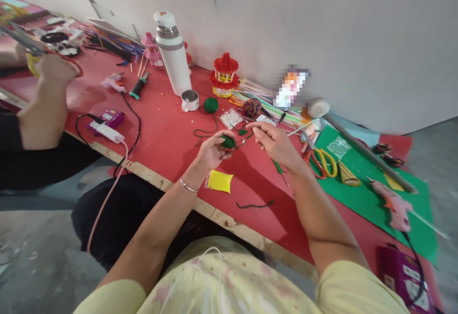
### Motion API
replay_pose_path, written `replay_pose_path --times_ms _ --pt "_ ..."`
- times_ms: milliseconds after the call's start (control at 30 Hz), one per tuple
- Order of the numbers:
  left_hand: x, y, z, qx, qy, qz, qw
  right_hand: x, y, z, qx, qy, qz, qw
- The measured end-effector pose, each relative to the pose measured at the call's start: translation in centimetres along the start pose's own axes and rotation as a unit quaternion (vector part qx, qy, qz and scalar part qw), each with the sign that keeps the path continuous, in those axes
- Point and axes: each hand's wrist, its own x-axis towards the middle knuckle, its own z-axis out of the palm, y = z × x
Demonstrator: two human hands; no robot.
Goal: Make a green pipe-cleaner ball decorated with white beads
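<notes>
Cupping left hand (211,151): fingers curled closed around a green yarn bundle (228,141), fuzzy and rounded, above the middle of the table.
Right hand (274,142): thumb and fingertips pinched on a thin dark strand (245,140), just right of the bundle.
Table (150,123): smooth red top, pale wooden near edge.
Yarn ball (211,105): green, tightly wound, beyond the left hand.
Striped ball (252,108): multicoloured yarn, far side, right of the bead bag (231,119), clear plastic with small white beads.
Packet (219,182): flat, yellow, rectangular, nearer than the left hand.
Loose yarn (255,205): one short dark length, slightly curved, near side.
Flask (174,61): white cylinder, upright, far left; white cup (189,100) with metal interior beside it.
Ornament (225,75): tiered, ruffled red and yellow, far side.
Scissors (325,162): red and yellow looped handles, right.
Glue gun (395,209): pink plastic, on a flat green sheet (422,209), far right.
Co-worker's hand (57,66): at the far left, holding metal-bladed shears (23,37).
</notes>
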Motion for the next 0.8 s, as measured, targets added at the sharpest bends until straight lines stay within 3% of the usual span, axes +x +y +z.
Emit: replay_pose_path --times_ms 133,267,500,800 --pt "0.4 -0.1 -0.1 0.024 0.012 0.056 0.998 -1.4 0.3 0.8 -0.094 -0.021 -0.028 0.995" --pt "0.8 -0.3 0.2 0.040 0.031 0.095 0.994 -2.6 1.2 1.6 -0.140 -0.057 -0.009 0.988" --pt "0.8 -0.7 0.6 0.031 0.022 0.120 0.992 -2.9 1.3 2.0 -0.175 -0.084 0.013 0.981" --pt "1.4 -1.2 -0.3 0.044 0.012 0.155 0.987 -2.9 0.5 2.1 -0.217 -0.096 0.028 0.971"
